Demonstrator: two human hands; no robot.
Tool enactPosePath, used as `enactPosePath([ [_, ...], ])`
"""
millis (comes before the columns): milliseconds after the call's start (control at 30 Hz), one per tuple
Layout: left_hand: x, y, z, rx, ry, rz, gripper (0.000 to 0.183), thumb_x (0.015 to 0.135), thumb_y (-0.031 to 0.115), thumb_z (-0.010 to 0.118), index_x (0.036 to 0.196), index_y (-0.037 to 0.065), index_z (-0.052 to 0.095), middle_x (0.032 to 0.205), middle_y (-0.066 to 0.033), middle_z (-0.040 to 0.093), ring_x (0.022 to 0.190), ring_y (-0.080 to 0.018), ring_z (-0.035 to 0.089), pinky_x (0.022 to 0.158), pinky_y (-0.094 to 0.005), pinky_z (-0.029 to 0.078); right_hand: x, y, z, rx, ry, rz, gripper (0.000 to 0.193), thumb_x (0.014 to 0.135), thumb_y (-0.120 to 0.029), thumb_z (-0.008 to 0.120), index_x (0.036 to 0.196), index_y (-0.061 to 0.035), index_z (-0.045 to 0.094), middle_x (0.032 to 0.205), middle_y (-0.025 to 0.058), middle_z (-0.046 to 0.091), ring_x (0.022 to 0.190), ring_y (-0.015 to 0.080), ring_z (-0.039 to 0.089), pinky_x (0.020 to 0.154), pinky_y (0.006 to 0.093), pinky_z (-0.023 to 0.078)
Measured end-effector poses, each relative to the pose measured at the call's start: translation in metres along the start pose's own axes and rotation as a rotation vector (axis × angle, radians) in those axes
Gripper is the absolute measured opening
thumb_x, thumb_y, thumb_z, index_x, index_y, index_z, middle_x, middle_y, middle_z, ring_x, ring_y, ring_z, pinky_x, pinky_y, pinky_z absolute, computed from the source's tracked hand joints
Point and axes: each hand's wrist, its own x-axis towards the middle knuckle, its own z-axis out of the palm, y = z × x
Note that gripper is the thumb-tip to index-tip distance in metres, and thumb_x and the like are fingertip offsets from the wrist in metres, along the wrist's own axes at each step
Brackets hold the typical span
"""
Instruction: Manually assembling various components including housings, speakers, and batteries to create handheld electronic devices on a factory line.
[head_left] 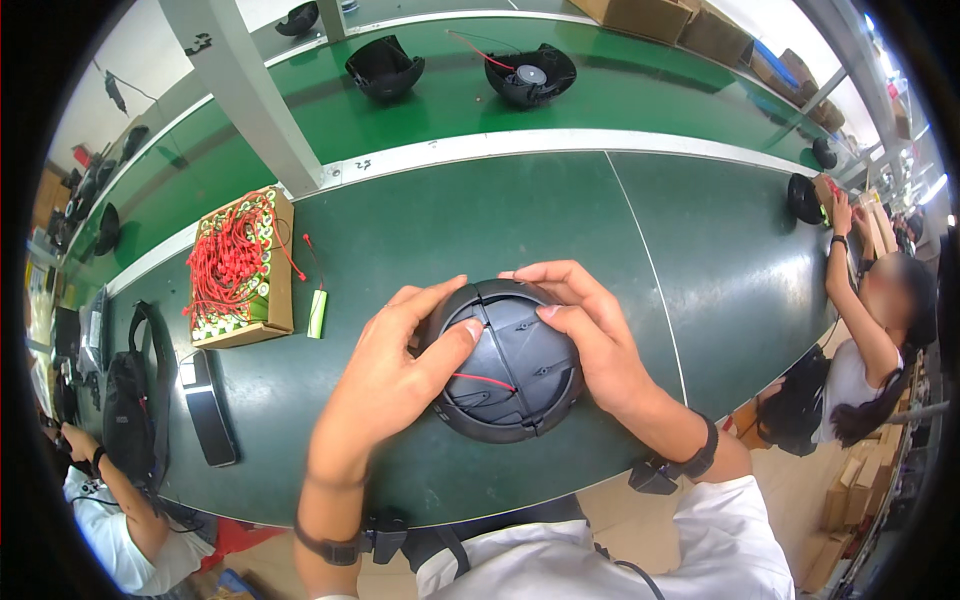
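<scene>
A round black plastic housing (520, 350) rests on the green table in front of me, its ribbed inner face up. A seam runs across it, and a red wire lies over its left half. My left hand (410, 350) grips its left rim, thumb on the upper left part of the face. My right hand (590, 335) is wrapped round the right side, thumb pressed near the upper right edge. Left of my hands stands a cardboard box (280, 290) full of green battery cells with red leads. One loose green cell (317, 314) with a thin lead lies beside it.
A green conveyor belt (450, 100) behind a pale rail carries black half shells (385, 70). A metal post (245, 95) rises at the back left. A phone (208, 425) and a black bag (130, 405) lie at left. Co-workers sit on both sides, one with a hand (842, 215) near cartons.
</scene>
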Motion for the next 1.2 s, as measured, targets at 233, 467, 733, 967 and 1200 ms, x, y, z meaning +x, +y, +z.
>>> enactPosePath([
  [233,0.002,-0.002,0.014,-0.153,0.032,0.078,0.050,0.100,0.014,0.061,0.145,-0.008,0.057,0.124,-0.0123,0.067,0.115,-0.0163,0.060,0.104,-0.0280,0.046,-0.001,0.001,0.002,0.108,0.023,0.044,0.037,0.100,-0.003,0.049,0.134,0.0026,0.061,0.137,0.0124,0.065,0.134,0.0215,0.057,0.117,0.0345,0.042],
  [467,0.005,0.005,0.018,-0.319,-0.049,0.059,0.049,0.098,0.009,0.056,0.145,-0.007,0.057,0.126,-0.0119,0.068,0.115,-0.0147,0.060,0.103,-0.0266,0.045,-0.007,0.011,0.002,0.072,0.047,-0.038,0.038,0.099,-0.003,0.048,0.134,0.0029,0.062,0.134,0.0110,0.065,0.130,0.0201,0.058,0.114,0.0333,0.042],
  [733,0.004,0.004,0.020,-0.314,-0.035,0.084,0.050,0.098,0.009,0.054,0.144,-0.008,0.056,0.129,-0.0138,0.067,0.119,-0.0172,0.061,0.106,-0.0283,0.045,-0.009,0.012,0.006,0.064,0.064,-0.100,0.042,0.099,-0.005,0.046,0.136,0.0024,0.064,0.135,0.0119,0.066,0.127,0.0199,0.060,0.111,0.0328,0.044],
  [967,0.004,0.004,0.019,-0.336,-0.047,0.059,0.047,0.099,0.007,0.054,0.144,-0.007,0.056,0.131,-0.0152,0.067,0.123,-0.0190,0.061,0.109,-0.0303,0.044,-0.010,0.008,0.009,0.068,0.087,-0.078,0.045,0.097,-0.003,0.044,0.137,0.0026,0.065,0.135,0.0136,0.068,0.123,0.0212,0.063,0.109,0.0325,0.047],
  [1200,0.006,0.000,0.025,-0.311,0.006,0.221,0.046,0.097,0.003,0.053,0.141,-0.005,0.058,0.131,-0.0178,0.068,0.124,-0.0241,0.063,0.111,-0.0334,0.044,-0.011,0.011,0.012,0.071,0.086,-0.103,0.047,0.094,-0.002,0.045,0.136,0.0029,0.066,0.133,0.0148,0.069,0.122,0.0210,0.064,0.108,0.0339,0.048],
])
